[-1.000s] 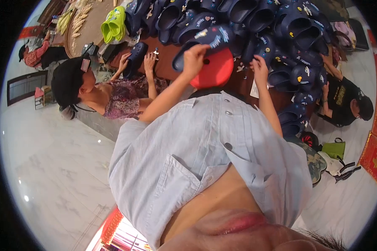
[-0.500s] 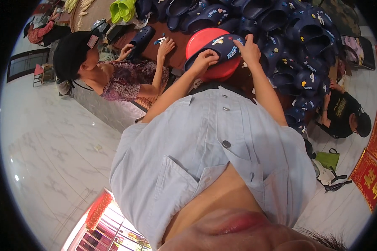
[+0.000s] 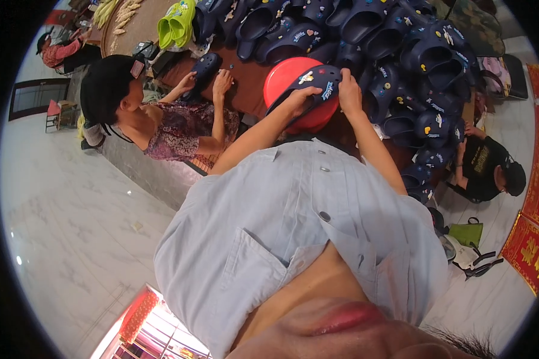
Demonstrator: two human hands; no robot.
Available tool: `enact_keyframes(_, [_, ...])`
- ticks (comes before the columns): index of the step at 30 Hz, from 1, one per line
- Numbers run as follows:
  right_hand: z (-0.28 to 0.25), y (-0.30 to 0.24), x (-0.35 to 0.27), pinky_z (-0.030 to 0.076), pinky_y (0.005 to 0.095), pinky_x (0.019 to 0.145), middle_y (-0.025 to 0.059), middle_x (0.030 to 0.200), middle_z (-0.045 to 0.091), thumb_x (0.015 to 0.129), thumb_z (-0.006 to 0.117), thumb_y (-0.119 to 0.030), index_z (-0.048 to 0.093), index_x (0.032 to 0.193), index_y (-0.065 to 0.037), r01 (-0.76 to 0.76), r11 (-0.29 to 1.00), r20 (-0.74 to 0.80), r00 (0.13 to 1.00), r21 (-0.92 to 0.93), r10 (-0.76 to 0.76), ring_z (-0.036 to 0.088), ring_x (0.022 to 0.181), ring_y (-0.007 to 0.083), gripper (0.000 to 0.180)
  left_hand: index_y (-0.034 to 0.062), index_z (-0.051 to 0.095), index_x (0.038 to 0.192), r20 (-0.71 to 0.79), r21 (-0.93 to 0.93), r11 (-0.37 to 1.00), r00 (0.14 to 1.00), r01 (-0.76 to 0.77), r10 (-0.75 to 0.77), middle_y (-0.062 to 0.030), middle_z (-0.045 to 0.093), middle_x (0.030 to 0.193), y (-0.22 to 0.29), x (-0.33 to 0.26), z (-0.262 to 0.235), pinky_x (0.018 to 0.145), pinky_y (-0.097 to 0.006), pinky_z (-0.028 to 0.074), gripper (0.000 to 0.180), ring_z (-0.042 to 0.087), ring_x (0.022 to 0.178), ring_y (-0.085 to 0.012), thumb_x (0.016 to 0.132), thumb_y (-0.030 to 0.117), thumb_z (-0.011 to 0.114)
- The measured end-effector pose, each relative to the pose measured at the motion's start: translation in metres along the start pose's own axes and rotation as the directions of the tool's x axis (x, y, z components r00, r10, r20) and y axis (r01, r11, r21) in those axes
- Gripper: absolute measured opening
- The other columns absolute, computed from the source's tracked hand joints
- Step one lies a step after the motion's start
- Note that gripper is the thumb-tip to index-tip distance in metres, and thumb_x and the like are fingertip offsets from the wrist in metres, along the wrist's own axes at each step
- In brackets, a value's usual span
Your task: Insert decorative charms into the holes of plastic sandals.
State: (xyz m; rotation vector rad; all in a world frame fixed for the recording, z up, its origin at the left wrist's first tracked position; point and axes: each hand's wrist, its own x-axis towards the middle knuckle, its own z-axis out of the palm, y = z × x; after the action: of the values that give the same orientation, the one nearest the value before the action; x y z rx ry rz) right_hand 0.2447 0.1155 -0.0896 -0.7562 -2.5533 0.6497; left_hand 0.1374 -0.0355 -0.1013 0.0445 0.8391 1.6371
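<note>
A navy clog (image 3: pixel 327 76) with colourful charms on its upper is held between my two hands, tilted above a round red plastic surface (image 3: pixel 281 76). My left hand (image 3: pixel 301 100) grips its near side, fingers partly hidden by the shoe. At its right end, my right hand (image 3: pixel 349 94) has its fingers closed round the edge. Whether a small piece is between those fingers is too small to tell.
Many charm-covered navy clogs (image 3: pixel 395 42) are heaped beyond and to the right. Lime-green clogs (image 3: pixel 178 27) sit at the far left. A co-worker (image 3: pixel 179 122) on my left holds a navy clog (image 3: pixel 206 67); another person (image 3: pixel 485 161) works on the right.
My left hand has shifted to the right along the clog. My right hand's fingers have closed in on its right end. The left co-worker's hand has lifted off the tabletop toward their clog.
</note>
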Motion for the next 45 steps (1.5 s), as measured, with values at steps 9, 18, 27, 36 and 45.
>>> enact_keyframes(9, [0.002, 0.017, -0.027, 0.054, 0.0296, 0.055, 0.0102, 0.086, 0.063, 0.098, 0.044, -0.011, 0.053, 0.115, -0.005, -0.430, 0.698, 0.090, 0.879, 0.573, 0.468, 0.066, 0.065, 0.0175, 0.020, -0.0029, 0.057, 0.119, -0.096, -0.008, 0.997, 0.992, -0.078, 0.077, -0.0132, 0.064, 0.114, 0.000, -0.008, 0.010, 0.097, -0.036, 0.049, 0.044, 0.063, 0.104, -0.0262, 0.078, 0.001, 0.071])
enact_keyframes(18, [-0.009, -0.049, -0.027, 0.047, 0.0519, 0.074, 0.0259, 0.082, 0.064, 0.090, 0.060, -0.046, 0.049, 0.098, -0.007, -0.365, 0.901, 0.075, 0.931, 0.235, 0.358, 0.063, 0.084, 0.0475, 0.042, -0.0006, 0.060, 0.112, -0.199, 0.018, 0.995, 0.975, -0.099, 0.101, -0.0094, 0.064, 0.105, -0.001, -0.015, 0.016, 0.087, -0.034, 0.052, 0.038, 0.063, 0.096, -0.0235, 0.075, -0.007, 0.065])
enact_keyframes(27, [0.016, -0.047, -0.030, 0.045, 0.0547, 0.065, 0.0274, 0.076, 0.062, 0.092, 0.060, -0.035, 0.044, 0.102, -0.006, -0.247, 0.929, -0.031, 0.964, 0.277, 0.265, 0.062, 0.076, 0.0492, 0.035, 0.0033, 0.064, 0.101, -0.188, 0.014, 0.998, 0.980, -0.058, 0.060, -0.0037, 0.065, 0.095, 0.002, -0.010, 0.006, 0.073, -0.029, 0.050, 0.025, 0.063, 0.085, -0.0167, 0.076, -0.001, 0.068])
enact_keyframes(36, [0.023, -0.024, -0.040, 0.048, 0.0335, 0.047, 0.0107, 0.073, 0.060, 0.096, 0.050, -0.014, 0.048, 0.106, -0.006, -0.374, 0.630, 0.092, 0.896, 0.680, 0.434, 0.064, 0.055, 0.0196, 0.014, 0.0021, 0.064, 0.094, -0.138, -0.086, 0.996, 0.990, -0.038, 0.026, -0.0063, 0.065, 0.088, -0.005, 0.010, -0.006, 0.069, -0.029, 0.048, 0.020, 0.062, 0.079, -0.0184, 0.075, 0.000, 0.069])
enact_keyframes(45, [-0.013, -0.013, -0.009, 0.052, 0.0358, 0.061, 0.0122, 0.082, 0.069, 0.089, 0.054, -0.009, 0.060, 0.102, -0.006, -0.350, 0.715, 0.002, 0.899, 0.605, 0.439, 0.070, 0.074, 0.0233, 0.014, -0.0038, 0.058, 0.111, -0.007, -0.173, 0.984, 0.999, 0.039, -0.041, -0.0123, 0.062, 0.108, -0.001, 0.004, -0.009, 0.095, -0.035, 0.047, 0.039, 0.060, 0.102, -0.0272, 0.073, -0.006, 0.066])
